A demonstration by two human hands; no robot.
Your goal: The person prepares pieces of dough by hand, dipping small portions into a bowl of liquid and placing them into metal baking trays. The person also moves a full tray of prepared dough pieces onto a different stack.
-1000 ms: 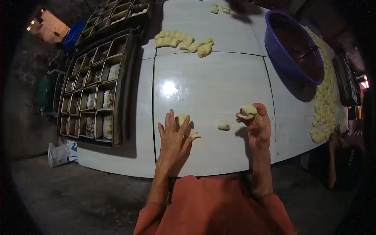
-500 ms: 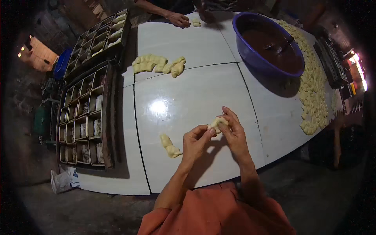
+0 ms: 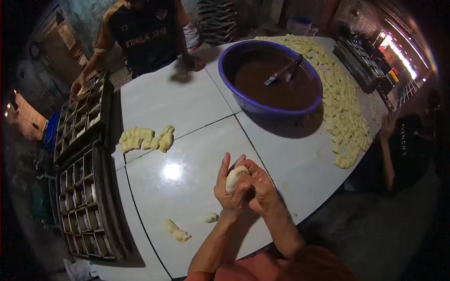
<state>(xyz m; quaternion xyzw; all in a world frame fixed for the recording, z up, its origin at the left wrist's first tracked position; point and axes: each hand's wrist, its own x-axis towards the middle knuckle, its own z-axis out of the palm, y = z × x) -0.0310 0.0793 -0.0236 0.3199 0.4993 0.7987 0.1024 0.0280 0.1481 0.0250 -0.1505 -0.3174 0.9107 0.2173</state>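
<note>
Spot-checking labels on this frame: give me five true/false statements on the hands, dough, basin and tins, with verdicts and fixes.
1. The left hand and right hand touch the same dough piece. True.

2. The basin is bright yellow. False: it is purple.

3. The tins stand right of the basin. False: they stand left of it.

4. A co-worker is at the far side of the table. True.

5. The left hand is inside the basin. False: it cups the dough piece.
</note>
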